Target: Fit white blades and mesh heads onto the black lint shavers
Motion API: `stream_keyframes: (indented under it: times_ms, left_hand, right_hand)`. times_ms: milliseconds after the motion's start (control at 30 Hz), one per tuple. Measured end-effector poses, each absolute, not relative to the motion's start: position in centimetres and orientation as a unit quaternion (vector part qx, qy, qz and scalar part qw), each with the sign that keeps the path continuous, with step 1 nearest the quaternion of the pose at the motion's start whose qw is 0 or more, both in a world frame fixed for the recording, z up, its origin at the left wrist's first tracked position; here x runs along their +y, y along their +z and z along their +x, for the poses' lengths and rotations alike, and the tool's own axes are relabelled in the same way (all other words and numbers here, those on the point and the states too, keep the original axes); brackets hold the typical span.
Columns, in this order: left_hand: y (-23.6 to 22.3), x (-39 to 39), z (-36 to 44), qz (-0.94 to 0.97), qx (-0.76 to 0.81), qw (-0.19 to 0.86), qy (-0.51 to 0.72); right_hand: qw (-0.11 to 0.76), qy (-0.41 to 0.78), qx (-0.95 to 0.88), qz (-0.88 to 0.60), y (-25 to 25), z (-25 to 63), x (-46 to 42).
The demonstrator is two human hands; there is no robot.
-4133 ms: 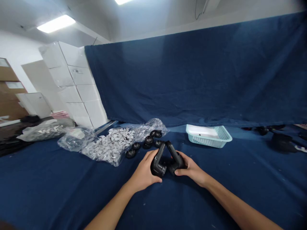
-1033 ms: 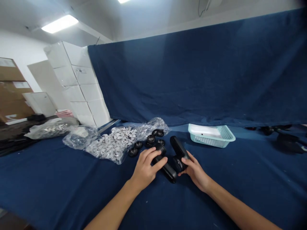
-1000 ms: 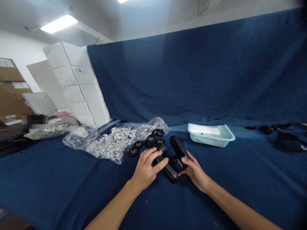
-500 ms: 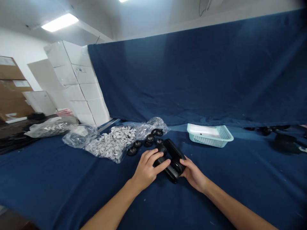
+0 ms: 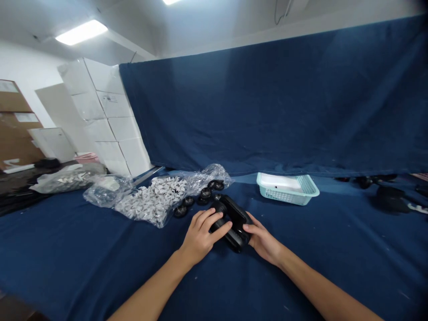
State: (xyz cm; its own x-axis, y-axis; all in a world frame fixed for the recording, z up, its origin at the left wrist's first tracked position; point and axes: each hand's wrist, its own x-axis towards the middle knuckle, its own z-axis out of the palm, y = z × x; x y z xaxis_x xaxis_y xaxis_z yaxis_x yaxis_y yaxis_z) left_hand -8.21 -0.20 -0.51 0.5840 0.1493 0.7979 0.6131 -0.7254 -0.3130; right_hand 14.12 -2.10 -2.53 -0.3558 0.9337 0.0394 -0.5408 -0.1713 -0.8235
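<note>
The gap between a black L-shaped plastic piece (image 5: 236, 241) and its matching black twin (image 5: 234, 207) has been closed; they are now nested, though contact seems partly hidden. The first is clamped by the left hand's (image 5: 199, 236) spread fingers, the twin by the right hand's (image 5: 264, 243) thumb and fingers, near and left of a pale-turquoise plastic basket (image 5: 305, 196). A white sheet (image 5: 280, 181) is held inside; small grey-white parts (image 5: 158, 196) are heaped on clear plastic bagging (image 5: 209, 177), far left.

two black devices (image 5: 236, 238) (handled), tilted, close together
</note>
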Motion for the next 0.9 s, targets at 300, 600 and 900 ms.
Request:
stream_keyframes:
  times_ms: [300,600,900]
  left_hand:
    - [-0.43,-0.24,-8.11,-0.835,-0.231,0.308,-0.394]
    - [-0.58,-0.12,-8.24,-0.837,-0.23,0.305,-0.392]
    - [-0.54,-0.38,-7.98,-0.836,-0.229,0.31,-0.39]
  right_hand:
    - [0.477,0.729,-0.429,-0.239,-2.62,14.42,-1.97]
    - [0.457,0.715,-0.466,-0.252,-2.42,14.46,-1.96]
    - [0.454,0.703,-0.473,-0.276,-2.26,14.47,-2.03]
